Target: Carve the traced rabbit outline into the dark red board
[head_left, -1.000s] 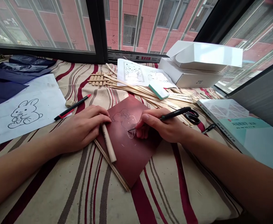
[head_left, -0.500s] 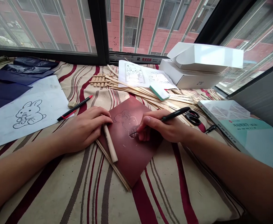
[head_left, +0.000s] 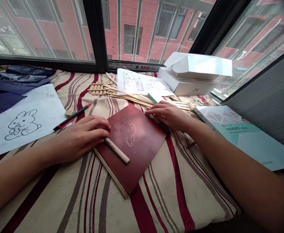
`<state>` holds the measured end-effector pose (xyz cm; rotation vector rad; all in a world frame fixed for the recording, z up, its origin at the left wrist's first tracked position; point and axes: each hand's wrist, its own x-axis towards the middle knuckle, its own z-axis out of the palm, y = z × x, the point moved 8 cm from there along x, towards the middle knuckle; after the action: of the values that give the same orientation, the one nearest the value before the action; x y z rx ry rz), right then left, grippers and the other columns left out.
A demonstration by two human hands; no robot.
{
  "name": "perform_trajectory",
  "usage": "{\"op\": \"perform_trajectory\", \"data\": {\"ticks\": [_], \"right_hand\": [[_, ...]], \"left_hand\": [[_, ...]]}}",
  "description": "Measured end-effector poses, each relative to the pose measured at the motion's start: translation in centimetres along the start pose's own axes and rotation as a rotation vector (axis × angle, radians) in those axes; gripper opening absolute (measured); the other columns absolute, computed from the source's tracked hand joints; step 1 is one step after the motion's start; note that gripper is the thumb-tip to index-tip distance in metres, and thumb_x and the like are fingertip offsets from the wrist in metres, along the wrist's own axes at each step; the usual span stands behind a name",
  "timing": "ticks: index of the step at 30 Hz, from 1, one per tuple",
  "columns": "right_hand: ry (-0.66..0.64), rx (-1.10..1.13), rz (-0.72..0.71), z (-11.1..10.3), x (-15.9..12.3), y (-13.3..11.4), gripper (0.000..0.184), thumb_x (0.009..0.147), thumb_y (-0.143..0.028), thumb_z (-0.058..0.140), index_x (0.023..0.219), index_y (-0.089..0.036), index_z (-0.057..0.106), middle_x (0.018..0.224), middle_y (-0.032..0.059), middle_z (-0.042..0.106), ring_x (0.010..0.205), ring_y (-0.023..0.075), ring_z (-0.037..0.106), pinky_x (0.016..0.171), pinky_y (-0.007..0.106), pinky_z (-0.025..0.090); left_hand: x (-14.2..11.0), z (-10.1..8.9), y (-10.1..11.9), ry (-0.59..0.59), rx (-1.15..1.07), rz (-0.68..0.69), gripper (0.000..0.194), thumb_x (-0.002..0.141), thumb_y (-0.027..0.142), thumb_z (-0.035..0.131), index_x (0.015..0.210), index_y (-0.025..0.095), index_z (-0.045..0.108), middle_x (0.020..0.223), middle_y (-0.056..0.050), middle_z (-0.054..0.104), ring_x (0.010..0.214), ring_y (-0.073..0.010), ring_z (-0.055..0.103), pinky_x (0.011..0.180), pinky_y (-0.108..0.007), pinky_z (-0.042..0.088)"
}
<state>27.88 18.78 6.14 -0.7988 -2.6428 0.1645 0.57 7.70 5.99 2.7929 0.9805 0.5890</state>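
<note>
A dark red board (head_left: 144, 161) lies on the striped cloth, with pale outlines of a rabbit scratched into its surface. My left hand (head_left: 88, 132) rests at the board's left edge, fingers curled over one end of a round wooden rod (head_left: 119, 152) with small print on it. The rod's other end lies across the board. My right hand (head_left: 169, 115) lies over the upper right edge of the board, fingers stretched out. A black pen-like tool (head_left: 164, 127) shows beneath that palm, mostly hidden. Thin wooden layers (head_left: 110, 174) show under the board's lower left edge.
To the left lie a sheet with a rabbit drawing (head_left: 47, 106), a black and red pen (head_left: 71, 118) and dark blue sheets (head_left: 3, 100). Behind are thin wooden sticks (head_left: 132, 98), drawings (head_left: 134, 81) and a white box (head_left: 192, 85). A book (head_left: 241, 129) lies right.
My right hand has moved from drawing on the board with the black tool to the upper right edge. The wooden rod has swung rightward. The view has shifted slightly.
</note>
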Motion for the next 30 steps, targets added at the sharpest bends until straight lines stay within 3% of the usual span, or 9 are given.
{"op": "perform_trajectory", "data": {"ticks": [4,6,9,12,14,17,20,24,30], "right_hand": [[0.123,0.003,0.032,-1.8,0.3,-2.8,0.040,0.103,-0.017,0.051,0.126,-0.018,0.084,0.131,0.0167,0.081,0.114,0.0305,0.073,0.099,0.049,0.056],[0.235,0.281,0.083,-2.7,0.5,-5.5,0.030,0.108,-0.028,0.056,0.117,-0.017,0.083,0.121,0.0137,0.083,0.109,0.0250,0.076,0.098,0.042,0.059],[-0.026,0.770,0.090,0.4,1.5,-11.4,0.049,0.105,-0.043,0.069,0.146,-0.015,0.069,0.126,0.0104,0.082,0.113,0.0215,0.078,0.097,0.035,0.062],[-0.032,0.671,0.101,1.7,1.8,-14.4,0.055,0.104,-0.032,0.069,0.155,-0.012,0.060,0.147,0.0152,0.074,0.129,0.0244,0.073,0.107,0.037,0.057],[0.034,0.533,0.094,1.2,1.7,-14.1,0.042,0.106,-0.025,0.059,0.147,-0.015,0.064,0.143,0.0143,0.075,0.126,0.0250,0.072,0.104,0.038,0.055],[0.142,0.455,0.190,-1.0,1.0,-10.7,0.035,0.100,-0.020,0.058,0.134,-0.021,0.066,0.101,0.0041,0.076,0.082,0.0171,0.068,0.075,0.032,0.050],[0.181,0.647,0.350,-2.9,0.0,-6.7,0.027,0.095,-0.019,0.061,0.122,-0.023,0.060,0.066,-0.0080,0.055,0.053,0.0113,0.044,0.055,0.029,0.035],[0.031,0.631,0.352,-3.0,-0.3,-6.0,0.023,0.093,-0.021,0.061,0.115,-0.021,0.062,0.065,-0.0063,0.061,0.054,0.0112,0.048,0.054,0.028,0.036],[-0.152,0.271,0.076,-1.9,-0.6,-8.9,0.030,0.098,-0.026,0.062,0.120,-0.019,0.080,0.075,-0.0012,0.072,0.063,0.0115,0.057,0.064,0.028,0.038]], "left_hand": [[0.3,-0.2,0.4,0.043,0.000,-0.005,0.023,0.110,0.027,0.052,0.116,0.032,0.074,0.131,-0.006,0.076,0.126,-0.0249,0.069,0.109,-0.037,0.054],[0.6,-0.6,1.0,0.105,0.004,-0.015,0.021,0.110,0.027,0.055,0.117,0.031,0.074,0.126,-0.005,0.077,0.121,-0.0240,0.069,0.107,-0.037,0.054],[1.3,-1.4,2.3,0.240,0.050,-0.046,0.018,0.110,0.024,0.056,0.114,0.027,0.072,0.120,-0.005,0.076,0.118,-0.0231,0.067,0.107,-0.039,0.053],[1.7,-1.7,3.6,0.313,0.093,-0.026,0.014,0.110,0.023,0.057,0.110,0.025,0.070,0.116,-0.004,0.076,0.118,-0.0231,0.066,0.109,-0.040,0.054],[1.4,-1.8,3.2,0.344,0.120,-0.060,0.015,0.110,0.029,0.059,0.121,0.027,0.069,0.125,-0.006,0.075,0.125,-0.0251,0.066,0.114,-0.044,0.053],[0.4,-2.4,0.1,0.369,0.148,-0.231,0.047,0.110,0.050,0.059,0.150,0.028,0.053,0.143,-0.011,0.068,0.129,-0.0295,0.065,0.112,-0.048,0.056],[-0.5,-1.7,-3.1,0.184,0.278,-0.371,0.044,0.112,0.059,0.042,0.137,0.025,0.057,0.107,-0.007,0.074,0.103,-0.0282,0.072,0.092,-0.045,0.059],[-1.0,-0.8,-4.1,0.037,0.321,-0.404,0.040,0.111,0.061,0.043,0.100,0.027,0.062,0.080,-0.002,0.068,0.076,-0.0254,0.069,0.067,-0.040,0.051],[-1.1,0.1,-3.3,-0.056,0.340,-0.424,0.039,0.116,0.054,0.033,0.102,0.029,0.059,0.086,0.001,0.073,0.077,-0.0223,0.070,0.068,-0.037,0.048]]}}
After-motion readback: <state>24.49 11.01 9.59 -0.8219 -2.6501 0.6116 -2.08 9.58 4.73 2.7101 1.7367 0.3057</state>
